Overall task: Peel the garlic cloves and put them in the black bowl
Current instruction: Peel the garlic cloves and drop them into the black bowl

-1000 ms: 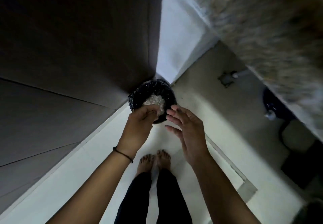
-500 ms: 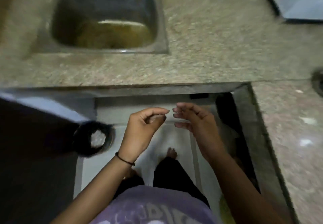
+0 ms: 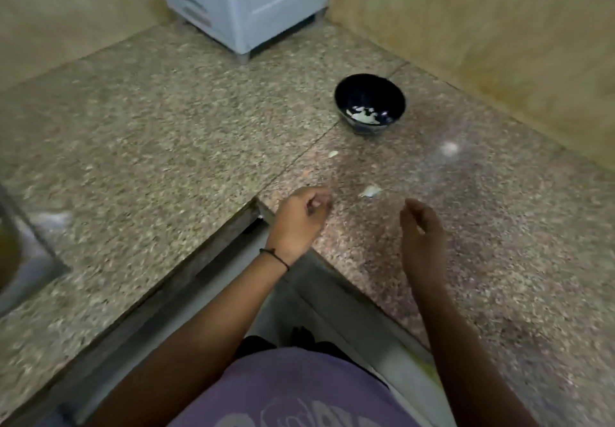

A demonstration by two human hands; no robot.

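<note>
The left hand (image 3: pixel 301 218) is curled; I cannot tell if it holds anything. The right hand (image 3: pixel 421 227) hangs loose, empty. A white scrap (image 3: pixel 369 191) lies just ahead on the counter (image 3: pixel 166 127). Farther back, the black bowl (image 3: pixel 369 93) holds garlic cloves (image 3: pixel 364 116). Skin might get dropped in by mistake.

My left hand (image 3: pixel 301 218), fingers curled, and relaxed right hand (image 3: pixel 421 227) hover above the speckled tabletop (image 3: pixel 166 133). Beyond them sits a black bowl (image 3: pixel 352 93) holding pale garlic cloves (image 3: pixel 364 116).
</note>
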